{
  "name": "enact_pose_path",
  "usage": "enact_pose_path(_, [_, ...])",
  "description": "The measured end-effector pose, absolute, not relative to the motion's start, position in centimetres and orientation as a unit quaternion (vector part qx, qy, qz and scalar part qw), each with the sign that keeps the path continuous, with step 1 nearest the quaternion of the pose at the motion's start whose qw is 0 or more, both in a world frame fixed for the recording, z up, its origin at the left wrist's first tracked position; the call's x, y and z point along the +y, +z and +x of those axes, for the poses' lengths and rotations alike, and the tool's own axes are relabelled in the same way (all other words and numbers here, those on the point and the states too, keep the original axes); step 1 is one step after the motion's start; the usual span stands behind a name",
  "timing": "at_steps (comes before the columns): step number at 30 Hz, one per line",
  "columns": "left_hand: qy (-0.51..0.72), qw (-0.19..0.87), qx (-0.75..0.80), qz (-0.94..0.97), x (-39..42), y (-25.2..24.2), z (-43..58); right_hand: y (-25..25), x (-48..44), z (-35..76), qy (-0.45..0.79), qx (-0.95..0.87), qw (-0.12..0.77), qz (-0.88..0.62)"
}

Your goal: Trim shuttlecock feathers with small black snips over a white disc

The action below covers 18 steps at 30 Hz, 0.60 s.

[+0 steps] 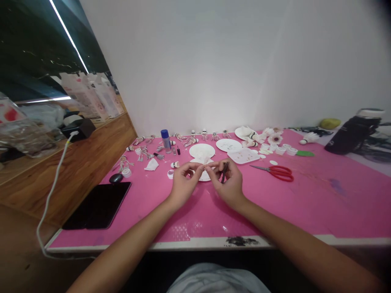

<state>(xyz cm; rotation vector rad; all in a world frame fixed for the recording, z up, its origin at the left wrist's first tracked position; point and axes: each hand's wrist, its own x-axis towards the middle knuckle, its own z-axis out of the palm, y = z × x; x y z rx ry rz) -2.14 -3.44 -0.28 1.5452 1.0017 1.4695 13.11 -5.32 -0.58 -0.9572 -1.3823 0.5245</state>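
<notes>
My left hand (185,182) and my right hand (229,183) meet over white round plates near the middle of the pink table. The fingertips of both pinch something small and pale between them, too small to make out. A dark slender tool (225,172) is also tucked in the fingers of my right hand. Beneath and behind the fingertips lie a white plate (204,176) and another white plate (201,150). A small shuttlecock piece (175,165) and a little white jar (170,174) sit left of my left hand.
Red-handled scissors (281,173) lie on the pink table (320,203) at the right, near small white jars (281,150). Several shuttlecocks stand along the wall. A glue stick (165,141), a black tablet (97,205) and a mouse (116,178) are left; a dark bottle (352,132) stands far right.
</notes>
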Motion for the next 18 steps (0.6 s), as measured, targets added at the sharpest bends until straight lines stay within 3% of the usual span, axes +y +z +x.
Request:
enact_pose_path(10, [0.597,0.334,0.374,0.626,-3.53,-0.62,-2.16,-0.92,-5.02,13.0,0.229,-0.598,0.654,-0.403])
enact_pose_path(18, [0.585,0.376,0.381,0.609,-2.97,-0.72,-2.36,-0.83,-4.52,13.21,0.282,-0.603,0.646,-0.374])
